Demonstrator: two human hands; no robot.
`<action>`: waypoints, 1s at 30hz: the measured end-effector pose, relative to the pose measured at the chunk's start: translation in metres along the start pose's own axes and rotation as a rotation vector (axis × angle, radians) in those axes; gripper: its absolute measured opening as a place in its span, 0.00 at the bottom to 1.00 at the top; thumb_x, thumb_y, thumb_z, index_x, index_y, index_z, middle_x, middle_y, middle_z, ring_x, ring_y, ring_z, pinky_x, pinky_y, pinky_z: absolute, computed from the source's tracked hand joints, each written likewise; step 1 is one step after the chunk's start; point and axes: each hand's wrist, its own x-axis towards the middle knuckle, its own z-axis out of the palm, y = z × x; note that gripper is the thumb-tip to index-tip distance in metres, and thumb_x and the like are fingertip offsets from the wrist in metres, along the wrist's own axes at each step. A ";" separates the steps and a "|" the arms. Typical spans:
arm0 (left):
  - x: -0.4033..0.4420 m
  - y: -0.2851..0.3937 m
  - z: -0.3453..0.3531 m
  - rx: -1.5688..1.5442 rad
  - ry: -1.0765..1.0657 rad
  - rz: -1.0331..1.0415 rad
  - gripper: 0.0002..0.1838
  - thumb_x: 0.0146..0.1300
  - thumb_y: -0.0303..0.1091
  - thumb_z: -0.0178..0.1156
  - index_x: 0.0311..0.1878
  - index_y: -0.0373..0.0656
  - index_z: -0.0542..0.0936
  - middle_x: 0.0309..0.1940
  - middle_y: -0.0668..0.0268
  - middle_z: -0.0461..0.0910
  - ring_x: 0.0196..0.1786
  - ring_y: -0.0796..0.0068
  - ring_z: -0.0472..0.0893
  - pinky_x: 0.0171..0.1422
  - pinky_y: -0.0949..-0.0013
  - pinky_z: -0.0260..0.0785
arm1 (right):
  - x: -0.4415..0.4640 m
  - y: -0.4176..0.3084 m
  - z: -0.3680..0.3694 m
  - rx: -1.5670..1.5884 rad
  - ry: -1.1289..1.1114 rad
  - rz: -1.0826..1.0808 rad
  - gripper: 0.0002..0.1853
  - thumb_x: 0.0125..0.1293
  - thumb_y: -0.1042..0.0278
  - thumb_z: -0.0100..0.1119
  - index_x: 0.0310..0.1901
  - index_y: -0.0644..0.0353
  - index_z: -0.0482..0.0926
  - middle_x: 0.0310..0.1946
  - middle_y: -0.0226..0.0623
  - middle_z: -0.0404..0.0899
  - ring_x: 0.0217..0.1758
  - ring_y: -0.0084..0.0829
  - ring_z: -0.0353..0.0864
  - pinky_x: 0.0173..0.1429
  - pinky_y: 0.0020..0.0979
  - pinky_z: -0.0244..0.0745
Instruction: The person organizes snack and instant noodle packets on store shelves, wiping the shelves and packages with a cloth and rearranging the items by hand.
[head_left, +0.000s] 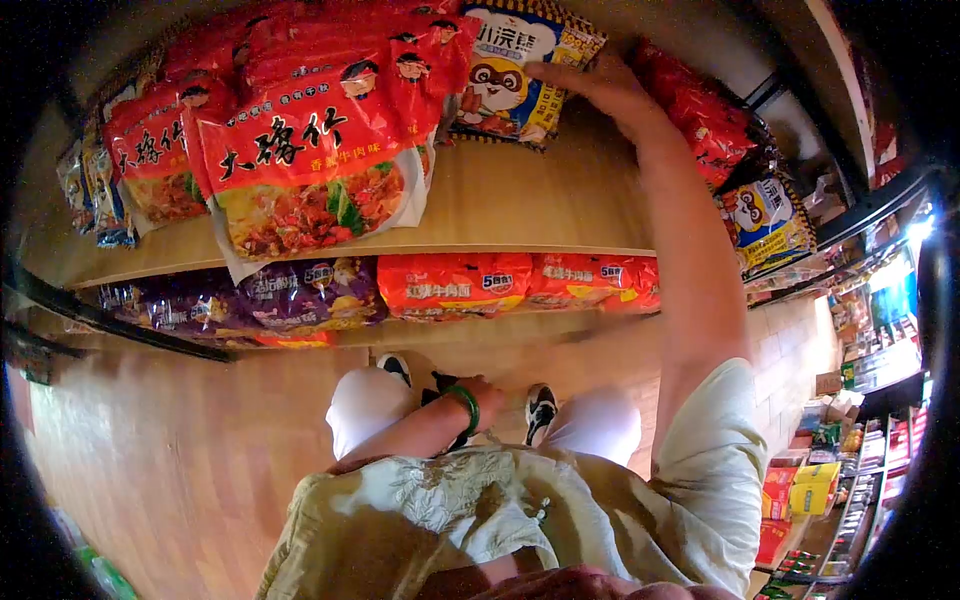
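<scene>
Just left of my right hand (610, 88), the nearer one, the blue-and-white packet (498, 85) lies on the shelf (540, 200), the red bags (310, 165) beyond it. My fingers reach over its right side, but I can't tell if they're gripping; my left hand (481, 392) is well below, its closure unclear.

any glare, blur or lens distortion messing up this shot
In the head view, strong fisheye bending with black corners, the front edge of the wooden shelf curving; also in the head view, a blown-out bright spot at far right, glints on the purple packets, and soft detail on the distant goods at right, while the large red packet reads clearly.
</scene>
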 end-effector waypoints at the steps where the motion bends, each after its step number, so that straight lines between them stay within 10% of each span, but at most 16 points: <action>1: 0.002 0.000 0.003 -0.002 0.016 -0.004 0.16 0.48 0.32 0.59 0.42 0.39 0.80 0.45 0.52 0.79 0.52 0.53 0.75 0.54 0.57 0.70 | 0.000 0.000 -0.002 0.001 -0.001 0.001 0.34 0.46 0.53 0.72 0.53 0.60 0.72 0.49 0.35 0.78 0.54 0.28 0.75 0.61 0.28 0.65; 22: -0.005 0.004 -0.006 0.009 -0.028 -0.031 0.15 0.51 0.31 0.55 0.44 0.42 0.79 0.45 0.55 0.80 0.50 0.54 0.78 0.56 0.58 0.69 | -0.009 -0.021 0.006 -0.060 0.052 0.099 0.32 0.57 0.39 0.58 0.51 0.63 0.76 0.45 0.41 0.80 0.50 0.32 0.77 0.56 0.32 0.68; 30: 0.014 -0.004 0.013 0.008 0.056 -0.008 0.16 0.49 0.32 0.57 0.43 0.40 0.79 0.45 0.54 0.79 0.49 0.55 0.78 0.54 0.58 0.70 | -0.032 0.003 0.007 -0.458 0.484 0.078 0.24 0.66 0.51 0.50 0.45 0.69 0.75 0.37 0.52 0.80 0.43 0.42 0.80 0.50 0.36 0.71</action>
